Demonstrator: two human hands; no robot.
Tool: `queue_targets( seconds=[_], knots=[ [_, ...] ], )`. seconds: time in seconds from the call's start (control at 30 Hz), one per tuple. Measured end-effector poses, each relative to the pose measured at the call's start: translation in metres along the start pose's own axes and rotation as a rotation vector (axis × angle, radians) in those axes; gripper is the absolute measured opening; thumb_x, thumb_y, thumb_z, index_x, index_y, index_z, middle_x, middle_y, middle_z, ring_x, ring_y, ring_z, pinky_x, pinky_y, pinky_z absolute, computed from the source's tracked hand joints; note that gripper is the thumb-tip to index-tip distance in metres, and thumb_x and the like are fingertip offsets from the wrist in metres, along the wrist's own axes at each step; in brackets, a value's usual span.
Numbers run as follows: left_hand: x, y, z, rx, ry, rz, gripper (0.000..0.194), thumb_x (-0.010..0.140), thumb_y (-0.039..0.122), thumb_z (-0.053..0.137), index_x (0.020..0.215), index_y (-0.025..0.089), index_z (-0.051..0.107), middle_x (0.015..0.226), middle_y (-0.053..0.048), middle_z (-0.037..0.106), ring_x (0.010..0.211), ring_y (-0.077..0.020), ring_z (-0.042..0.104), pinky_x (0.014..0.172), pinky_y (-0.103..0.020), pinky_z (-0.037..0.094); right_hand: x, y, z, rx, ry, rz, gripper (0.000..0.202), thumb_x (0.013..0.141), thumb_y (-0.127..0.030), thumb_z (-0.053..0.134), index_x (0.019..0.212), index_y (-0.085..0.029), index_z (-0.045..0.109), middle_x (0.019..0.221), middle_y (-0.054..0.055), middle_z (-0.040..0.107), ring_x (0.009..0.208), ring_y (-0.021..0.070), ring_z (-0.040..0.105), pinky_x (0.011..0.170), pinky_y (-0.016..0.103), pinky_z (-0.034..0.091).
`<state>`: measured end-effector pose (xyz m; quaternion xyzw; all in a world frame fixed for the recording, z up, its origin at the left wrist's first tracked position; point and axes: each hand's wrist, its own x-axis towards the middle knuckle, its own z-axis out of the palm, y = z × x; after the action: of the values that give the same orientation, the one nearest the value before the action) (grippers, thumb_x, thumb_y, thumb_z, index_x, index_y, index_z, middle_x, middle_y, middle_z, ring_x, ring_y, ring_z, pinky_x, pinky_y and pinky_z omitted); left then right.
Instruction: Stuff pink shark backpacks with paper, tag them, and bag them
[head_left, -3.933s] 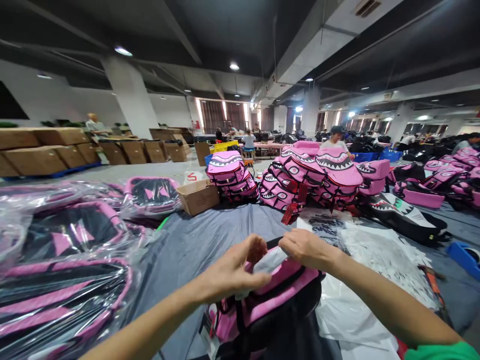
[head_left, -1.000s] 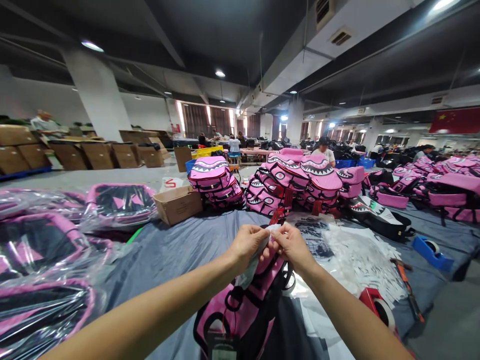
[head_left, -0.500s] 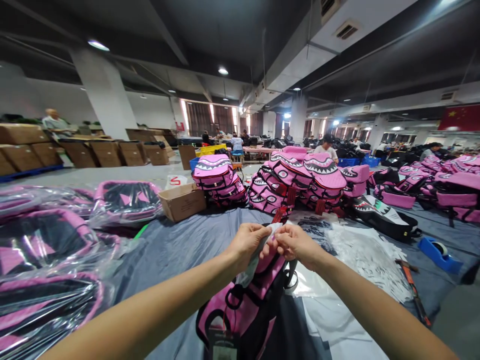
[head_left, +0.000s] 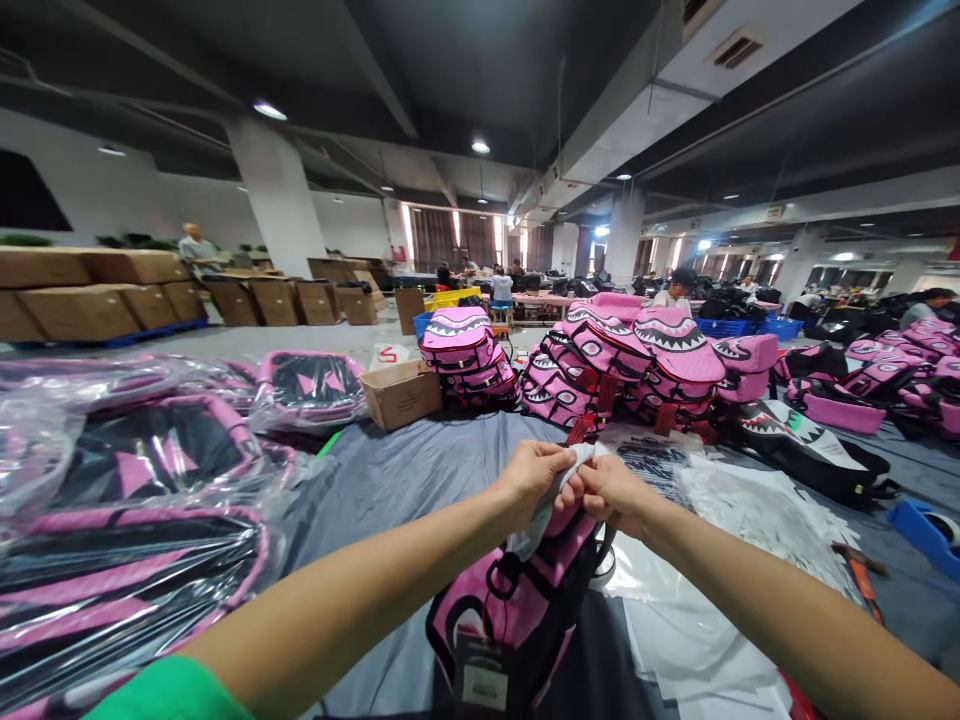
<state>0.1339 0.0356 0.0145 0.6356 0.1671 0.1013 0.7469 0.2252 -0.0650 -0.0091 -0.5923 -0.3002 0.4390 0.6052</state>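
A pink and black backpack (head_left: 471,590) lies on the grey cloth right below my hands, with a dark hang tag (head_left: 484,672) on its near end. Above its far end, my left hand (head_left: 534,482) pinches a thin whitish wrapping sheet (head_left: 541,525), which droops toward the bag. My right hand (head_left: 622,495) is closed against the sheet's upper end, thumb and fingers pressed together close to the left fingertips. Whether the sheet is tissue or plastic, I cannot tell. The fingers cover part of the bag's far end.
Plastic-wrapped pink bags (head_left: 150,450) cover the left side. A cardboard box (head_left: 401,395) and stacked pink backpacks (head_left: 457,350) stand ahead. On the right are white sheets (head_left: 765,510), a hammer (head_left: 862,580) and a blue tape dispenser (head_left: 926,535). Several people work farther back.
The view has turned left, so the scene sits farther right. Both hands keep their closed grip on the sheet above the backpack, with only slight finger movement.
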Motion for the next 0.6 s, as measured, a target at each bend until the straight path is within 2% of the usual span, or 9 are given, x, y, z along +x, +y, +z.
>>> queue_targets(
  seconds=[0.1, 0.2, 0.27, 0.37, 0.5, 0.53, 0.6],
  knots=[
    [0.000, 0.004, -0.001, 0.013, 0.002, -0.018, 0.027, 0.081, 0.031, 0.070, 0.065, 0.009, 0.065, 0.050, -0.006, 0.063, 0.035, -0.0092, 0.051, 0.033, -0.018, 0.035, -0.012, -0.001, -0.003, 0.022, 0.053, -0.023, 0.033, 0.068, -0.037, 0.074, 0.058, -0.017, 0.051, 0.050, -0.004, 0.056, 0.030, -0.0012, 0.028, 0.032, 0.014, 0.007],
    [-0.001, 0.005, -0.003, 0.020, 0.013, -0.022, 0.028, 0.081, 0.034, 0.073, 0.070, 0.010, 0.065, 0.050, -0.004, 0.063, 0.036, -0.0104, 0.054, 0.035, -0.018, 0.039, -0.025, 0.001, -0.008, 0.198, 0.036, -0.068, 0.033, 0.066, -0.036, 0.083, 0.070, -0.017, 0.057, 0.041, -0.013, 0.040, 0.030, -0.0002, 0.023, 0.031, 0.013, 0.010],
    [-0.001, 0.004, -0.003, 0.022, 0.018, -0.017, 0.027, 0.082, 0.035, 0.071, 0.073, 0.010, 0.064, 0.049, -0.003, 0.062, 0.037, -0.0113, 0.055, 0.037, -0.019, 0.043, -0.026, 0.007, -0.010, 0.365, -0.063, -0.088, 0.035, 0.072, -0.036, 0.082, 0.066, -0.018, 0.052, 0.038, -0.015, 0.033, 0.030, 0.0001, 0.018, 0.029, 0.012, 0.012],
    [0.002, -0.004, -0.002, 0.027, 0.011, 0.025, 0.028, 0.083, 0.037, 0.071, 0.076, 0.011, 0.063, 0.051, -0.003, 0.062, 0.040, -0.0120, 0.057, 0.040, -0.020, 0.046, -0.017, 0.016, -0.008, 0.597, -0.294, -0.105, 0.048, 0.082, -0.030, 0.076, 0.055, -0.020, 0.036, 0.037, -0.014, 0.028, 0.031, -0.0004, 0.013, 0.028, 0.010, 0.016],
    [0.008, -0.013, -0.007, 0.094, 0.037, 0.136, 0.035, 0.077, 0.043, 0.076, 0.073, 0.012, 0.062, 0.056, 0.000, 0.059, 0.042, -0.0104, 0.056, 0.039, -0.019, 0.043, -0.001, 0.020, -0.003, 0.777, -0.556, -0.104, 0.049, 0.093, -0.026, 0.065, 0.056, -0.020, 0.033, 0.039, -0.013, 0.030, 0.030, -0.0010, 0.017, 0.030, 0.006, 0.022],
    [0.009, -0.013, -0.009, 0.105, 0.046, 0.158, 0.033, 0.077, 0.041, 0.076, 0.080, 0.011, 0.064, 0.057, 0.001, 0.059, 0.043, -0.0099, 0.056, 0.039, -0.018, 0.043, 0.003, 0.019, -0.003, 0.806, -0.588, -0.099, 0.046, 0.095, -0.025, 0.062, 0.057, -0.019, 0.035, 0.040, -0.013, 0.032, 0.030, -0.0013, 0.018, 0.030, 0.006, 0.023],
    [0.010, -0.010, -0.013, 0.104, 0.052, 0.192, 0.039, 0.079, 0.035, 0.077, 0.108, 0.013, 0.065, 0.061, 0.005, 0.058, 0.045, -0.0091, 0.056, 0.042, -0.018, 0.044, 0.009, 0.017, -0.001, 0.860, -0.609, -0.088, 0.038, 0.096, -0.025, 0.059, 0.063, -0.017, 0.042, 0.046, -0.012, 0.040, 0.030, -0.0025, 0.021, 0.030, 0.005, 0.022]
  ],
)
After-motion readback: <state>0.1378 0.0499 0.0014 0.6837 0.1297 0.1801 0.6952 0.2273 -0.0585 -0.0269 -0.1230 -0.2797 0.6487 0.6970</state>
